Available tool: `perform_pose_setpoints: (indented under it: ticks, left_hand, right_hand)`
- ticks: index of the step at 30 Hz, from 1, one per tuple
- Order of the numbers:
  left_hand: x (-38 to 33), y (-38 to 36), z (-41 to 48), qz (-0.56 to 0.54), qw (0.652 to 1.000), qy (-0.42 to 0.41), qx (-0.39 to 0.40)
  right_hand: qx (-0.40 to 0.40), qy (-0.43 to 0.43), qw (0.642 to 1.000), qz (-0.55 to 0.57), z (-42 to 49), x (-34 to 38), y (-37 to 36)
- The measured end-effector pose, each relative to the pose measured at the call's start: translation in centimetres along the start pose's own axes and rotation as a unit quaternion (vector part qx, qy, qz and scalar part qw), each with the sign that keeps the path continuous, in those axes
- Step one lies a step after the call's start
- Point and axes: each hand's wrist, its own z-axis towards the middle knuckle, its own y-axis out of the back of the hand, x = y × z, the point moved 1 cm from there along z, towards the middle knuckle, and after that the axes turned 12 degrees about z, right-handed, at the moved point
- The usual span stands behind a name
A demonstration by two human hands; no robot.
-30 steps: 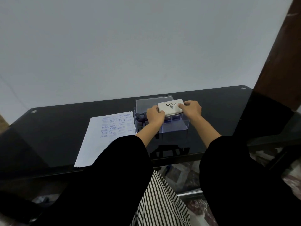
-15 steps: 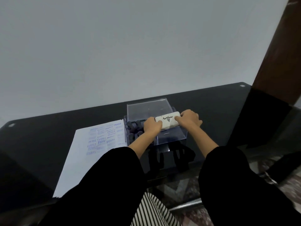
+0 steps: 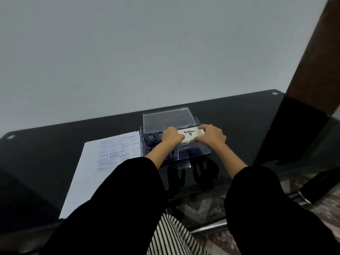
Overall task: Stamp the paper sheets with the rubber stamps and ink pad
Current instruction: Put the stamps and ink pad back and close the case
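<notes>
Moved: Artline ink pad (image 3: 191, 135) has sunk lower over the clear box (image 3: 195, 154).
Paper sheet (image 3: 95, 181): just left of the box, stamped blue.
Grip: my left hand (image 3: 172, 138) and right hand (image 3: 211, 136) clasp the pad's ends.
Rubber stamps (image 3: 146, 137): box's left compartment.

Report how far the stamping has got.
Done: the white paper sheet carries blue imprints across its far end. In hand: left hand and right hand grip the closed white Artline ink pad at the clear plastic box holding dark stamps. Left: the sheet's near part is blank.
</notes>
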Motion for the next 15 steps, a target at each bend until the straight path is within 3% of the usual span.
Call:
perform_pose_setpoints:
  ticks: [7,15]
  left_hand:
    - [0.0,-0.8,-0.7,0.024,0.999,-0.022,0.017]
    - [1.2,-0.9,-0.9,0.067,0.995,-0.063,-0.029]
  right_hand:
    - [-0.023,0.017,0.999,0.039,-0.6,-0.1,0.2]
    - [-0.032,0.071,0.988,0.136,-0.5,-1.3,-0.5]
